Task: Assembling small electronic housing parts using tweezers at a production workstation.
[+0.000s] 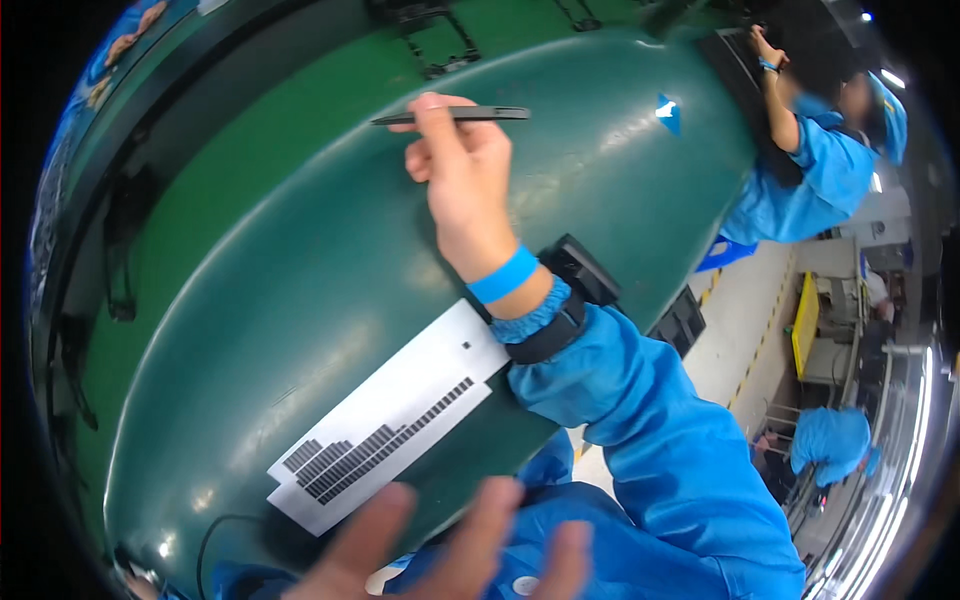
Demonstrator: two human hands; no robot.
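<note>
My right hand [465,160] is raised over the green table [300,330], its thumb and fingers closed round a slim black pen-like tool [490,114]. The tool lies almost level, its pointed end to the left. A light blue band and a black strap circle that wrist. Below the forearm lies a white paper sheet [420,350] with rows of dark blocks, its right end partly hidden by my sleeve. My left hand [440,560], blurred, hovers at the lower edge near the sheet with its fingers spread and nothing visible in them.
A black box-shaped object [580,268] sits beside my right wrist. Farther off on the table is a small blue-and-white piece [668,113]. At the far right end a co-worker in blue [810,170] reaches toward a dark panel. A thin black cable [207,540] curves at lower left.
</note>
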